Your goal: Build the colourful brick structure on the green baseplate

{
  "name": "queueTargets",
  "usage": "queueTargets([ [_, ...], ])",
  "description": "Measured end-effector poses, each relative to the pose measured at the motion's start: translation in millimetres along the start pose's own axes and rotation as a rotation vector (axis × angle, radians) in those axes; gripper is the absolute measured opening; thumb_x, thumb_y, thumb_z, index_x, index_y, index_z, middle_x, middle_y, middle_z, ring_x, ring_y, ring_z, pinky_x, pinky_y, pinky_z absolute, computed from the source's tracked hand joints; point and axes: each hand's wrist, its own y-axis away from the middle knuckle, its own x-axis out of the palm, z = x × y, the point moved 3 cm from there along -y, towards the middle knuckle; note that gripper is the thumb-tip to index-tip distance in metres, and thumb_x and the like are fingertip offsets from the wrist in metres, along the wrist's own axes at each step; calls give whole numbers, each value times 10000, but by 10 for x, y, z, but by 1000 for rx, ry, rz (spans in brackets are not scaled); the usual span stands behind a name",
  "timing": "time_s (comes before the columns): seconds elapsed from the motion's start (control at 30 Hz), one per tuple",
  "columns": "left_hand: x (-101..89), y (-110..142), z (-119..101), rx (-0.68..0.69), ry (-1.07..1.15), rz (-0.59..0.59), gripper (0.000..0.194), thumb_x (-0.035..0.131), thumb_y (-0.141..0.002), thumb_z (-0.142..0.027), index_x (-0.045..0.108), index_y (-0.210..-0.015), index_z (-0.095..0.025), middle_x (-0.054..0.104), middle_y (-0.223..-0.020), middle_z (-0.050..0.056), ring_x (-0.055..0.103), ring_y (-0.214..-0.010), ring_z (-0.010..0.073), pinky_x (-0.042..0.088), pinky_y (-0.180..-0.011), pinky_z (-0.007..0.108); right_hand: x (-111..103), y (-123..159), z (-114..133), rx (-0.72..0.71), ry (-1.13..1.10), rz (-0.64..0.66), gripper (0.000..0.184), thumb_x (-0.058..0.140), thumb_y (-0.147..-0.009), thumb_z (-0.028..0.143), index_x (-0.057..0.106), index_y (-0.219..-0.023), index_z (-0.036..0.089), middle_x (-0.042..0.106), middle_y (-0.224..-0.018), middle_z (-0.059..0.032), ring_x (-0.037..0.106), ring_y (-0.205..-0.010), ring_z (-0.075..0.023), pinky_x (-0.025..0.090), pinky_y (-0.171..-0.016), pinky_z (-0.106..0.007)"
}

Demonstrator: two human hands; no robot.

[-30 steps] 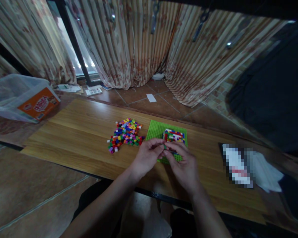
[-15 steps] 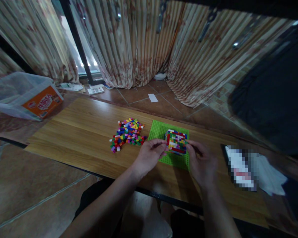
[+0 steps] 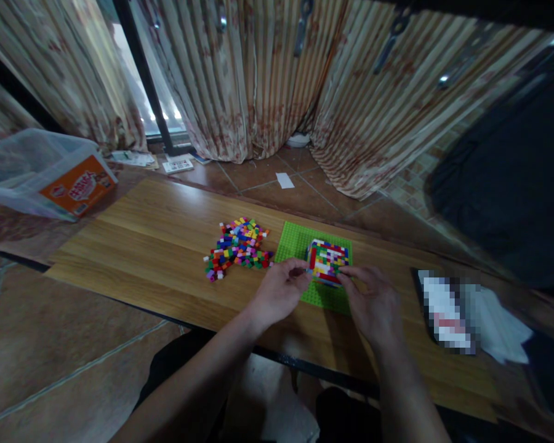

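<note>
A green baseplate (image 3: 295, 242) lies on the wooden table (image 3: 157, 246). On it stands a small box-like build of many-coloured bricks (image 3: 327, 260). My left hand (image 3: 279, 294) is at the build's near left corner, fingers curled and pinched together by the brick wall. My right hand (image 3: 373, 303) touches the build's near right corner with pinched fingertips. What, if anything, sits inside either pinch is too small to make out. A loose pile of small coloured bricks (image 3: 237, 247) lies just left of the baseplate.
A clear plastic tub with an orange label (image 3: 50, 178) stands off the table's far left. A blurred-out flat object and a white cloth (image 3: 493, 320) lie at the right. Curtains (image 3: 268, 80) hang behind, papers on the tiled floor. A dark shape (image 3: 508, 166) fills the right.
My hands were joined in front of the baseplate a second ago. They have parted to either side of the brick build and now rest at its near corners.
</note>
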Motion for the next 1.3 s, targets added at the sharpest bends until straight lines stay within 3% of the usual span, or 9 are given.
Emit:
queueTargets([
  [0.5, -4, -9, 43, 53, -105, 59, 273, 623, -833, -333, 691, -1031, -158, 684, -863, 46, 589, -735, 155, 453, -687, 273, 74, -31, 4, -9, 99, -106, 324, 600, -888, 462, 740, -751, 204, 697, -796, -76, 612, -787, -247, 449, -759, -408],
  [1.3, -8, 0, 10, 62, -136, 49, 228, 612, -828, -315, 701, -977, -167, 656, -803, 31, 562, -700, 150, 422, -637, 252, 48, 4, 103, -41, 62, -106, 246, 586, -874, 382, 757, -817, 216, 696, -848, -77, 625, -849, -251, 476, -818, -437],
])
